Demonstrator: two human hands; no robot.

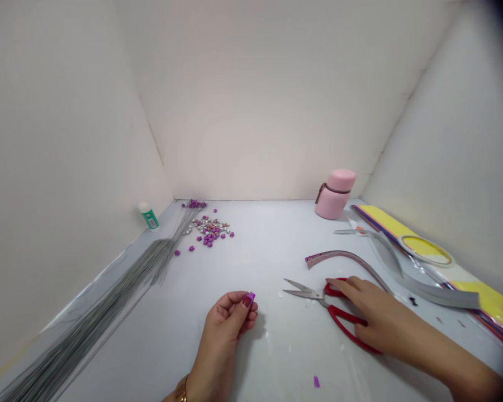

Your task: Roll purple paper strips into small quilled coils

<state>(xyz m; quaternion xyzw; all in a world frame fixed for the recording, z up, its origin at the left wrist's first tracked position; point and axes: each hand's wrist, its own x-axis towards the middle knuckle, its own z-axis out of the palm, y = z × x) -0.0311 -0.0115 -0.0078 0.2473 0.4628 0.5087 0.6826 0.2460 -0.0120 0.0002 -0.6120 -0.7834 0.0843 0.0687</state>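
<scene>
My left hand [230, 321] rests on the white table and pinches a small purple folded paper piece [251, 296] between thumb and fingers. To its right, my right hand [371, 312] lies with fingers stretched flat over the handles of the red scissors [347, 318]. The scissor blades [299, 290] are slightly apart and point left. A pink and grey paper strip [343, 257] curves just beyond my right hand.
A pile of small purple and silver paper stars [209, 229] lies at the back left, beside a long bundle of silver wires [109, 307]. A green glue stick [148, 215] leans against the left wall. A pink bottle [335, 192], tape roll [427, 248] and coloured paper strips [486, 301] sit right.
</scene>
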